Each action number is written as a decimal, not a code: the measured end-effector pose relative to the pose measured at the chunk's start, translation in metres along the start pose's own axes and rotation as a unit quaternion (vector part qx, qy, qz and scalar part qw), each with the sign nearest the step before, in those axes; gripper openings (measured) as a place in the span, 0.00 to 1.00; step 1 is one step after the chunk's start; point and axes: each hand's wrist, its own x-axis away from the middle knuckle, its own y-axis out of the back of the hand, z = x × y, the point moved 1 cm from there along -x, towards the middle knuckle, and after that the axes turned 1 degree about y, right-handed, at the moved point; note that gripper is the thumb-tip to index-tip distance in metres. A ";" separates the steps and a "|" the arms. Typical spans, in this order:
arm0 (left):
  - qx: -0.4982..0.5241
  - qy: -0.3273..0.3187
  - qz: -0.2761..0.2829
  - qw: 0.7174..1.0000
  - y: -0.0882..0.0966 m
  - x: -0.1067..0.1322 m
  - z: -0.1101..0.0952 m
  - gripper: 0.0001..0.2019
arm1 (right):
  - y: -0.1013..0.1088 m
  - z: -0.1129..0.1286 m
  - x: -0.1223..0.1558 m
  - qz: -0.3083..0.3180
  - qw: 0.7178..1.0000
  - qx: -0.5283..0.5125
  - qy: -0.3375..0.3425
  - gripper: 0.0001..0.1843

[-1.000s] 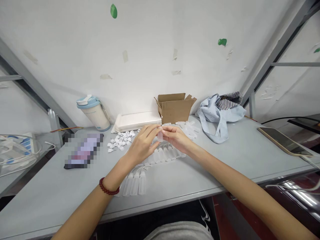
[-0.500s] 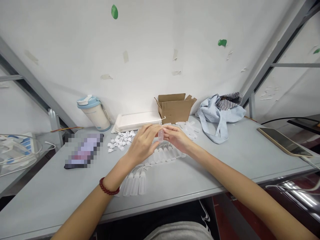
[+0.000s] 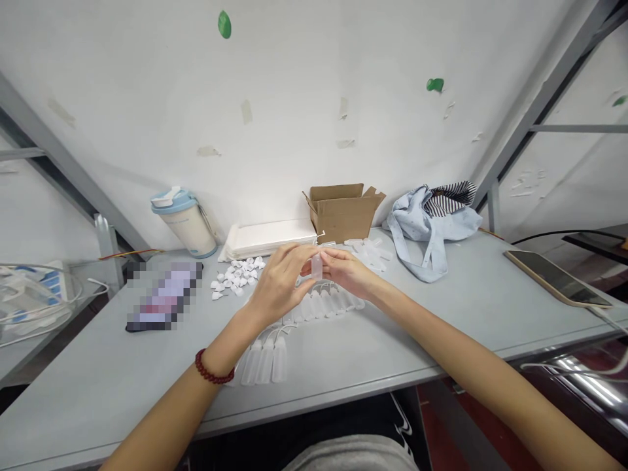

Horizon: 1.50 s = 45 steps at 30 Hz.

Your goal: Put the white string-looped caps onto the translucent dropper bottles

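A small translucent plastic bottle (image 3: 316, 266) is held upright above the grey table (image 3: 417, 327), between both hands. My left hand (image 3: 279, 282) pinches it near the top; its wrist wears a red bead bracelet. My right hand (image 3: 346, 271) grips the same bottle from the right side. Below the hands several similar bottles (image 3: 321, 304) lie in a row, and three more bottles (image 3: 265, 360) lie nearer the front edge. A heap of small white caps (image 3: 235, 275) lies to the left of my left hand.
A brown cardboard box (image 3: 343, 212) and a stack of white trays (image 3: 269, 237) stand at the wall. A lidded cup (image 3: 184, 221), a blurred dark object (image 3: 164, 294), a light-blue cloth bag (image 3: 434, 226) and a tablet (image 3: 557, 278) also lie on the table.
The bottle and both hands have shifted very slightly; the fingers have turned a little on the bottle's top. Nothing else has moved.
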 end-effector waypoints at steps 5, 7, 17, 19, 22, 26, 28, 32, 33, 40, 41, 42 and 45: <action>-0.065 -0.033 -0.019 0.997 -0.001 0.002 -0.001 0.23 | 0.001 0.002 0.002 0.022 1.000 0.003 0.008 0.17; -0.081 -0.044 -0.026 0.995 -0.001 0.001 -0.002 0.22 | 0.001 0.003 0.002 0.031 0.999 0.004 0.011 0.17; -0.124 -0.037 -0.047 0.991 0.005 -0.001 -0.001 0.16 | -0.002 0.004 0.002 0.008 1.000 -0.004 0.011 0.18; -0.121 -0.040 -0.044 0.991 0.006 -0.002 -0.001 0.16 | -0.001 0.003 0.002 0.011 1.000 0.004 0.013 0.17; -0.115 -0.044 -0.041 0.992 0.006 -0.003 -0.001 0.15 | 0.000 0.003 0.002 0.019 0.999 0.016 0.028 0.17; -0.100 -0.039 -0.034 0.994 0.007 -0.004 -0.001 0.14 | 0.001 0.003 0.002 0.025 0.998 0.032 0.037 0.18; -0.094 -0.037 -0.033 0.994 0.007 -0.004 -0.001 0.14 | 0.001 0.003 0.003 0.026 0.998 0.041 0.039 0.18; -0.084 -0.029 -0.018 0.996 0.006 -0.004 0.000 0.18 | 0.000 0.003 0.003 0.024 0.997 0.057 0.040 0.17; -0.078 -0.024 -0.007 0.997 0.006 -0.003 0.000 0.20 | 0.000 0.002 0.003 0.023 0.997 0.061 0.040 0.17; -0.059 -0.006 0.055 0.997 0.006 -0.003 0.003 0.24 | -0.001 -0.002 0.003 0.018 0.995 0.095 0.023 0.18; -0.058 -0.005 0.062 0.996 0.007 -0.003 0.003 0.24 | -0.001 -0.002 0.003 0.019 0.995 0.099 0.021 0.18; -0.057 -0.002 0.067 0.996 0.008 -0.004 0.002 0.23 | -0.001 -0.003 0.003 0.020 0.994 0.102 0.019 0.19; -0.048 0.017 0.081 0.995 0.012 -0.006 -0.001 0.21 | -0.002 -0.003 0.003 0.032 0.994 0.102 0.014 0.20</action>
